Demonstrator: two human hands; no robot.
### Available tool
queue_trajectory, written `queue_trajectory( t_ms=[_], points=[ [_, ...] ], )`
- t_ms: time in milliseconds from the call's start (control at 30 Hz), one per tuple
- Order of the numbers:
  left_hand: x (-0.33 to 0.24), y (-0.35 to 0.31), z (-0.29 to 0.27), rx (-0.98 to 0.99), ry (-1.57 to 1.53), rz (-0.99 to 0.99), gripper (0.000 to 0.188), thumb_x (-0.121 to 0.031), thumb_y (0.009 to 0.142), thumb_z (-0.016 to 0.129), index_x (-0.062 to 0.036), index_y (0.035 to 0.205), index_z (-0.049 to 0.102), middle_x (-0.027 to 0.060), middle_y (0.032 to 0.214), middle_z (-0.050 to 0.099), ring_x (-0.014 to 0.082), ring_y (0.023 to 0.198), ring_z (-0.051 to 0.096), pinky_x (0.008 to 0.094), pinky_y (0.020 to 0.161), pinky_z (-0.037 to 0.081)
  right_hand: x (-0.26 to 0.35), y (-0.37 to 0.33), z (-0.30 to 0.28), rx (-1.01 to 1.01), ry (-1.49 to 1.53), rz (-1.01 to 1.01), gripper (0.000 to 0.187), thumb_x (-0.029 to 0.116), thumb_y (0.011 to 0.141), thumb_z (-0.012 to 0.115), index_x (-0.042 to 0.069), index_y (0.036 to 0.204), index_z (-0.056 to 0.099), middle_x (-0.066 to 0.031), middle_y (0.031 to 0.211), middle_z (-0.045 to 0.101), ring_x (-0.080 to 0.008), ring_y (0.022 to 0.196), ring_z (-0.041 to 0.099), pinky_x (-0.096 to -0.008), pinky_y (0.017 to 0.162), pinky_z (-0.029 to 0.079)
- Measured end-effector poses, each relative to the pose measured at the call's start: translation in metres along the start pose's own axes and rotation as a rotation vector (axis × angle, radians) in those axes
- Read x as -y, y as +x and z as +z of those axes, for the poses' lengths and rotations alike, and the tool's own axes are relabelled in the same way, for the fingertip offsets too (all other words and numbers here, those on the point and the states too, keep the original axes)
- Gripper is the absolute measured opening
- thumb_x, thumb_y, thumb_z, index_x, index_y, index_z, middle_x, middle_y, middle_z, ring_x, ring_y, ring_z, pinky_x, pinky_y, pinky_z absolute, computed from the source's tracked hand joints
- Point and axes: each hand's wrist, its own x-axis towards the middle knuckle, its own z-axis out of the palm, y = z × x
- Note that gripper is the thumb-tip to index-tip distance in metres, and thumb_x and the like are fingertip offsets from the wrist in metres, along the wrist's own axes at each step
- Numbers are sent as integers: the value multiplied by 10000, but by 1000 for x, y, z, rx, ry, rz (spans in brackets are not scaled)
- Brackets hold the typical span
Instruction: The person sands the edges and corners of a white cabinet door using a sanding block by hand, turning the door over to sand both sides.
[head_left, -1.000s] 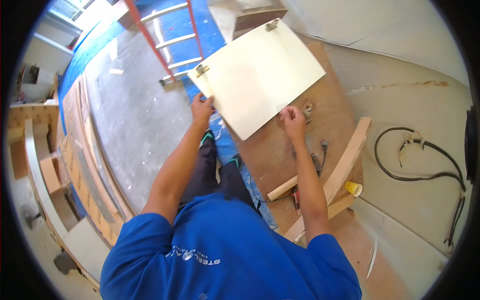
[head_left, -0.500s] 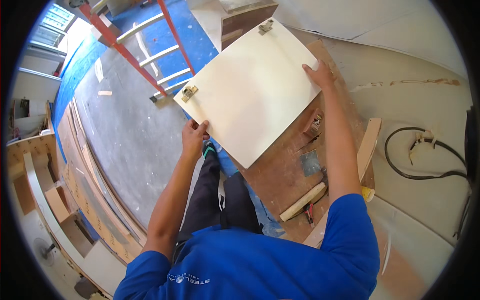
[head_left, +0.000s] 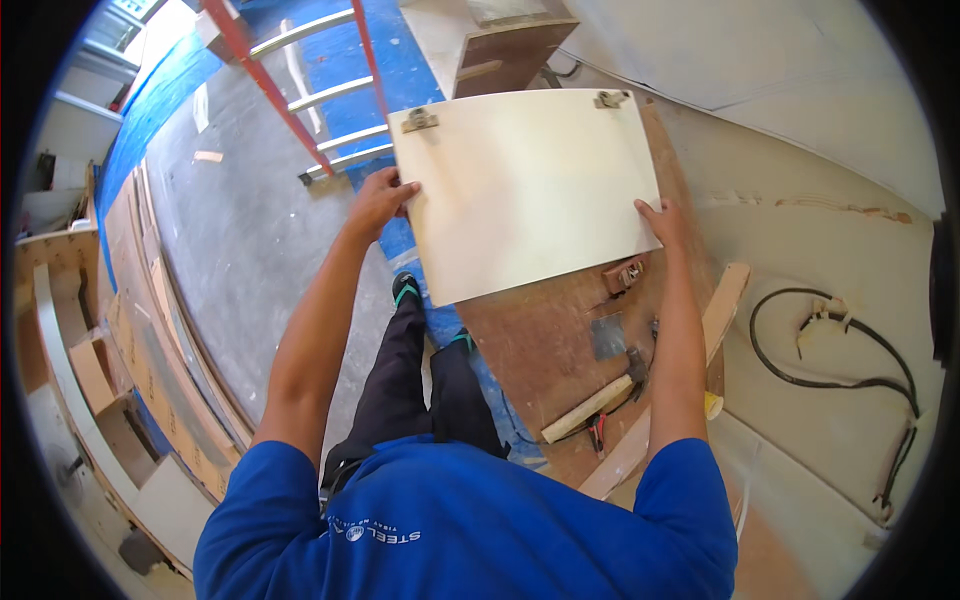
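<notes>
Between my hands is a cream-white cabinet door panel (head_left: 530, 190), held over the far part of a brown wooden board. Two metal hinges are fixed along its far edge, the left hinge (head_left: 419, 120) near one corner and the right hinge (head_left: 611, 99) near the other. My left hand (head_left: 381, 203) grips the panel's left edge, thumb on the upper face and fingers mostly underneath. At the right edge, my right hand (head_left: 664, 222) holds on near the front corner, its thumb on top. The fingers under the panel are hidden.
On the brown board (head_left: 530, 360) lie a hammer (head_left: 590, 408), red-handled pliers (head_left: 597, 432), a reddish hand planer (head_left: 624, 274) and a dark square plate (head_left: 607, 337). An orange ladder (head_left: 300, 90) stands far left. Black cable (head_left: 755, 330) loops at right. Wood strips (head_left: 190, 350) lie left.
The panel has turned clockwise, so its hinged edge now runs nearly level across the view. My left hand has moved up and away, my right hand a little nearer. Both still grip it.
</notes>
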Motion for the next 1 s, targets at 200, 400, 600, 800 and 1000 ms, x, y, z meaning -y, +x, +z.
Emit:
queue_trajectory(
  t_ms=[200, 400, 600, 800, 1000],
  points=[
    [24, -2, 10, -269, 321, 216, 332, -212, 923, 729, -2, 1176, 680, 118, 964, 718, 217, 817, 662, 346, 718, 529, -21, -12, 5, 60, 123, 24, 719, 553, 779, 842, -31, 1171, 691, -199, 1109, 752, -338, 1006, 724, -442, 867, 549],
    [69, -106, 70, -566, 494, 467, 290, -159, 912, 738, 9, 1135, 657, 170, 879, 682, 307, 806, 666, 397, 737, 539, -12, -32, -12, -74, 82, -113, 675, 469, 859, 791, -38, 1277, 640, -239, 1262, 684, -369, 1168, 659, -440, 1002, 497],
    [124, -174, 100, -431, 0, 24, 269, -243, 1005, 688, 21, 1057, 686, 51, 758, 675, 101, 595, 614, 247, 522, 480, 20, -147, -33, -315, 337, -245, 510, 300, 949, 715, -15, 1336, 609, -226, 1380, 611, -361, 1296, 569, -434, 1105, 422],
    [108, -168, 89, -332, -185, -89, 256, -257, 989, 699, -2, 970, 673, 67, 756, 666, 121, 588, 627, 253, 504, 494, -6, -356, -3, -349, 442, -295, 292, 130, 944, 690, -5, 1201, 656, -169, 1195, 659, -324, 1162, 608, -439, 1061, 448],
    [115, -173, 62, -418, -186, -144, 315, -340, 1010, 641, -38, 919, 642, 75, 746, 659, 144, 560, 615, 268, 484, 480, -27, -508, 43, -276, 310, -176, 650, 187, 908, 737, -29, 1444, 439, -278, 1429, 444, -444, 1322, 458, -524, 1118, 383]
  ],
)
